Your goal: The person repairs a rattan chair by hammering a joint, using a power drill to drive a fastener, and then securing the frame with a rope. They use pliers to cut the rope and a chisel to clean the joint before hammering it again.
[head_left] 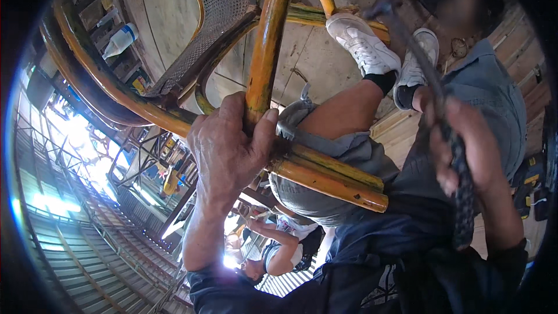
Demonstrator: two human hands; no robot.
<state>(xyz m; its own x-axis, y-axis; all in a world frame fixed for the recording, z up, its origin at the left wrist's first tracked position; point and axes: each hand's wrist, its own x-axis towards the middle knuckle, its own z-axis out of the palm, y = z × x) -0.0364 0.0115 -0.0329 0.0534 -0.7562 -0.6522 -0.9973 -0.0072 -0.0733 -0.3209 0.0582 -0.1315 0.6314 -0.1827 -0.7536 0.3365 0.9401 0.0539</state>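
My left hand (226, 145) is wrapped round a joint of the rattan chair frame (268, 52), where thick glossy yellow-brown poles meet. Two poles of the frame lie side by side and end over my lap. A woven cane panel (218, 0) curves away at the upper left, set in the same frame. On the right, my right hand (468, 145) grips a hammer (429, 72) by its dark, textured lower handle. Its metal head is raised up and to the left, apart from the frame. Both hand and hammer are somewhat blurred.
My white shoes (363, 43) rest on the worn floor (308, 61) beyond the frame. A white bottle (121, 40) lies at the upper left. Another person (285, 247) sits in the background at the lower middle. Yellow-and-black tools (526, 180) lie at the right edge.
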